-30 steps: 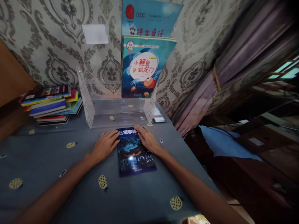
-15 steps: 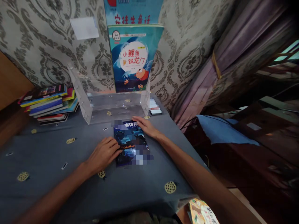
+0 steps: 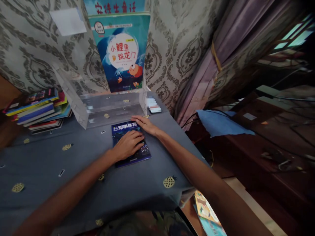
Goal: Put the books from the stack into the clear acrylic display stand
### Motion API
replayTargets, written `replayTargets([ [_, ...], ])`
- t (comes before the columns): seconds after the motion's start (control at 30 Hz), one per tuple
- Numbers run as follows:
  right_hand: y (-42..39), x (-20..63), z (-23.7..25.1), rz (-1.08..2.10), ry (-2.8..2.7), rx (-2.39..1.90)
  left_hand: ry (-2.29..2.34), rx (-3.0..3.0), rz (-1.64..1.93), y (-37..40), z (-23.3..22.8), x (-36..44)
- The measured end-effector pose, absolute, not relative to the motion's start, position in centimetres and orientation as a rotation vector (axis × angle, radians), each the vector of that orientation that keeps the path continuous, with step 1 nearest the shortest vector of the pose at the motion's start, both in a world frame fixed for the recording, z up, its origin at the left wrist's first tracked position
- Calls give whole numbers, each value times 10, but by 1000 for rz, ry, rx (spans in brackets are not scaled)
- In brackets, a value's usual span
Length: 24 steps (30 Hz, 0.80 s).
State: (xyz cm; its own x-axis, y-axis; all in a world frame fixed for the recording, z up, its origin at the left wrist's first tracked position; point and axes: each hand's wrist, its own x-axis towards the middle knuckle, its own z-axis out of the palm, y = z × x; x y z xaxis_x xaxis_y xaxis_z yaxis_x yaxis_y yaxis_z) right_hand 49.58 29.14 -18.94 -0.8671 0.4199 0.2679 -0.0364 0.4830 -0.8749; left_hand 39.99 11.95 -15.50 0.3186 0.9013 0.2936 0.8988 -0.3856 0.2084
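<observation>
A dark blue book (image 3: 134,160) with white title characters lies flat on the cloth-covered table (image 3: 81,183). Across the middle of its cover rests my left hand (image 3: 129,144), fingers stretched out and covering part of the picture. My right hand (image 3: 145,125) lies along the book's upper right edge, its fingers extended and touching the corner. Just behind the book stands a clear acrylic rack (image 3: 110,121). A teal book (image 3: 123,55) with a fish on its cover is propped upright in the rack, in front of another blue book (image 3: 115,7).
To the left sits a stack of books (image 3: 40,111). A blurred pale item (image 3: 154,105) lies right of the rack. Below the table's right edge are more books (image 3: 206,209). A purple curtain (image 3: 204,75) and a blue cloth (image 3: 219,123) are farther right.
My left hand has moved from the book's left edge to the middle of its cover. My right hand stays at the upper right edge. The camera view has shifted.
</observation>
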Motion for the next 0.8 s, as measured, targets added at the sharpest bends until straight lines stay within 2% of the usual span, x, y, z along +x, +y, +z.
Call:
replayTargets([
  [0.2,289,492,-191,1317,-2276,-367,1561,2566,584,77,-151,427],
  [0.5,286,490,-195,1188,-2305,-360,1902,2635,454,72,-161,445],
  [0.8,280,492,-195,1157,-2311,-369,1936,2748,505,72,-169,446],
])
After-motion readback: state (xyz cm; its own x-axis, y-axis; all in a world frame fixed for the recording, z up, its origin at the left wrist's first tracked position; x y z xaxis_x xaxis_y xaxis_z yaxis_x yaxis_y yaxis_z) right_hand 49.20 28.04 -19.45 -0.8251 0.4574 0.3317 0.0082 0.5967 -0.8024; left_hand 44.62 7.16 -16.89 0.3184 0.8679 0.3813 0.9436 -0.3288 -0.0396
